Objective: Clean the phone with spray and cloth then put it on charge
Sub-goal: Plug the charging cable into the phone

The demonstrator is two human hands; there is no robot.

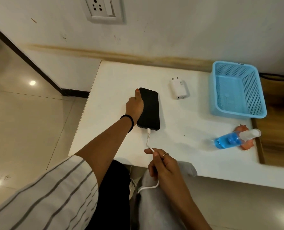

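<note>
A black phone lies flat on the white table, screen dark. My left hand grips its left edge, thumb along the side. A white charging cable is plugged into the phone's near end. My right hand pinches that cable a short way from the plug, and the rest of the cable trails down off the table's front edge. A white wall adapter lies loose on the table beyond the phone. At the right, a spray bottle of blue liquid lies on its side on an orange cloth.
An empty light blue perforated basket stands at the table's far right. A wall socket with a switch is on the wall above the table. Tiled floor lies to the left and a wooden surface to the right.
</note>
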